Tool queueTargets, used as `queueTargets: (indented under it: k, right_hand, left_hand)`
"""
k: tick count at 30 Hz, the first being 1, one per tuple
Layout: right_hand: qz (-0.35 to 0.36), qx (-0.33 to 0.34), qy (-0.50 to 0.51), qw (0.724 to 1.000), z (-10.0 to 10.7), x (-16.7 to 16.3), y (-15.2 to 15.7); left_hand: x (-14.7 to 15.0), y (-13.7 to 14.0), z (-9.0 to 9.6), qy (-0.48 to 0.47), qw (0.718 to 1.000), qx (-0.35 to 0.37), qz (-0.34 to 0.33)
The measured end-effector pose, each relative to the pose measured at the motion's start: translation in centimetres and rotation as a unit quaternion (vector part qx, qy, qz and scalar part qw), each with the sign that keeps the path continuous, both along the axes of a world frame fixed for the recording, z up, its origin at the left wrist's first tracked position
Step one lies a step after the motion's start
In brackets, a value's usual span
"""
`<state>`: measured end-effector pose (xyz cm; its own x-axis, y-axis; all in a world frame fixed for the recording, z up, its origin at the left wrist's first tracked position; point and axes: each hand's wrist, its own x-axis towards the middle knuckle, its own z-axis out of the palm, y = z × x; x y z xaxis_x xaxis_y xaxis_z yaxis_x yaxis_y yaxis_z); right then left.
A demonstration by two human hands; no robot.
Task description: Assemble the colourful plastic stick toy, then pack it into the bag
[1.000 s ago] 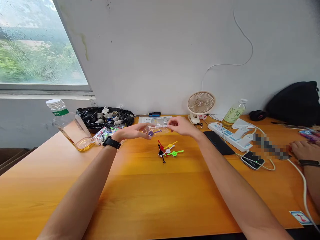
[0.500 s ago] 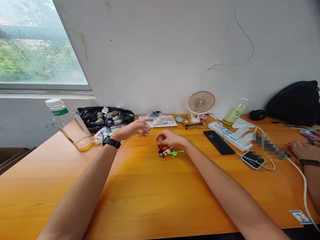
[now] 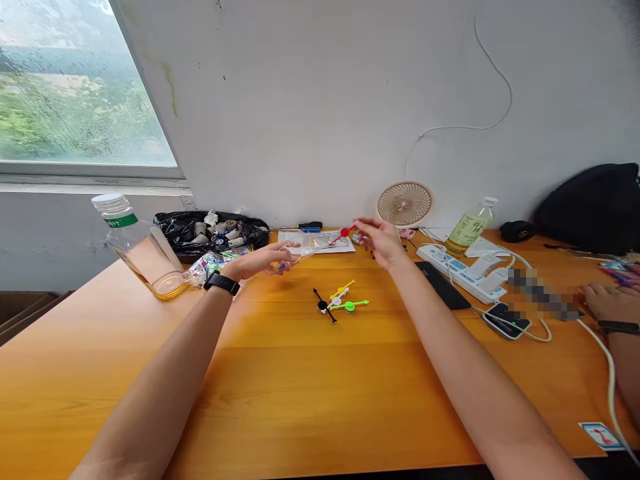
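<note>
My left hand (image 3: 267, 259) is closed on a clear plastic bag (image 3: 306, 249), with a few small coloured bits showing through it. Raised to the right of the bag, my right hand (image 3: 380, 241) pinches a red arrow spinner (image 3: 345, 232) by one end. Below and between my hands, a small cluster lies on the desk: a black arrow spinner (image 3: 323, 306), a yellow arrow spinner (image 3: 345, 289), a white arrow spinner (image 3: 337, 301) and a green arrow spinner (image 3: 350, 306). They partly overlap one another.
A large bottle (image 3: 145, 257) and a black bag of rubbish (image 3: 175, 233) stand left. Behind are a fan (image 3: 405, 204) and a white sheet (image 3: 345, 245). To the right sit a drink bottle (image 3: 469, 228), a power strip (image 3: 460, 275), a black phone-like slab (image 3: 443, 287) and another person's hand (image 3: 610, 301).
My right hand has lifted the red arrow spinner off the cluster and carried it up and to the right. The yellow spinner now shows. My left hand and the bag have tilted slightly lower.
</note>
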<state>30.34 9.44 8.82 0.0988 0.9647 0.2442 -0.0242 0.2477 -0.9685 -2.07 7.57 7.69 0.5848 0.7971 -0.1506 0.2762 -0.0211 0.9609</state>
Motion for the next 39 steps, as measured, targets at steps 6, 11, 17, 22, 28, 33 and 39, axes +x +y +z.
queueTargets:
  k: [6, 11, 17, 22, 28, 33, 39]
  right_hand:
    - [0.015, 0.024, 0.021, 0.999, 1.2, -0.9, -0.8]
    - [0.079, 0.033, -0.085, 0.993, 0.9, -3.4, -2.0]
    - [0.133, 0.075, -0.214, 0.965, 0.5, -4.4, -2.6]
    - [0.067, 0.072, -0.289, 0.952, 0.3, -2.9, -1.7]
    - [0.294, -0.03, -0.488, 0.821, -1.6, 0.8, 0.0]
    - [0.336, -0.101, -0.546, 0.761, -2.9, 2.2, 0.7]
    - [0.346, -0.082, -0.555, 0.752, -2.6, 3.1, 0.9]
  left_hand:
    - [0.8, -0.3, 0.1, -0.029, 0.999, -0.02, -0.029]
    - [1.7, -1.1, 1.0, -0.05, 0.998, -0.013, -0.041]
    - [1.9, -1.2, 1.2, -0.051, 0.997, -0.015, -0.049]
    - [1.3, -0.3, 0.1, -0.034, 0.999, -0.025, -0.028]
    - [0.9, 0.0, -0.3, 0.019, 0.999, -0.025, -0.013]
    - [0.6, 0.1, -0.5, 0.029, 0.999, -0.021, -0.016]
    - [0.3, 0.3, -0.8, 0.012, 0.999, -0.025, -0.024]
